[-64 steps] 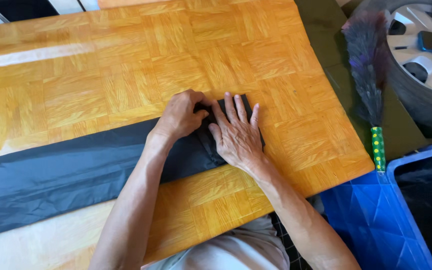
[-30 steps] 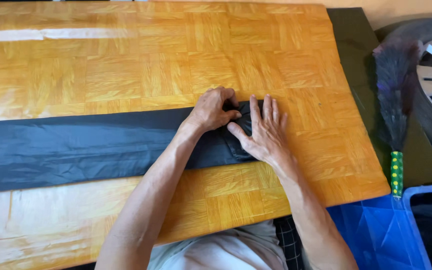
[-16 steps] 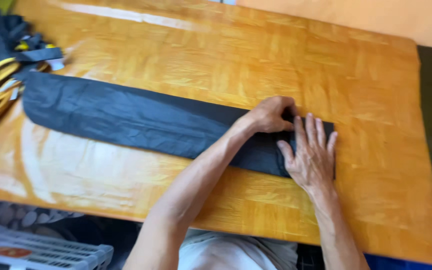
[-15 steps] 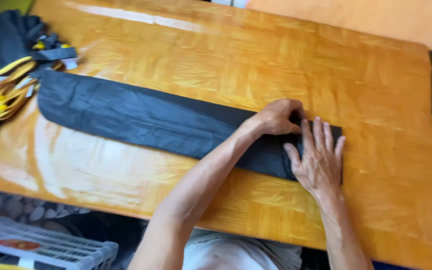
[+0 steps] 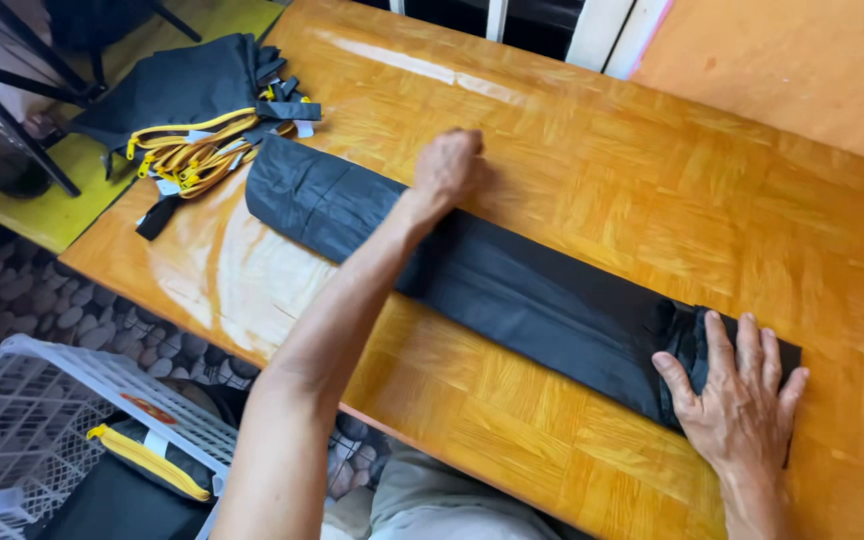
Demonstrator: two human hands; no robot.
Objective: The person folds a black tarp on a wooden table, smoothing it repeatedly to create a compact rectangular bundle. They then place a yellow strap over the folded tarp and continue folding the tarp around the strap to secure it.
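One black folded cloth (image 5: 512, 285) lies under two hands, left hand (image 5: 449, 166) and right hand (image 5: 737, 400).

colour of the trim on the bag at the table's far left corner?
Yellow, on a black bag; the head view shows it.

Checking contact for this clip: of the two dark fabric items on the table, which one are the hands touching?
The long folded black strip, under both the left hand and right hand; the yellow-trimmed bundle lies untouched at the corner.

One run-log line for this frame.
left hand fist on black strip | right hand flat on folded end | table
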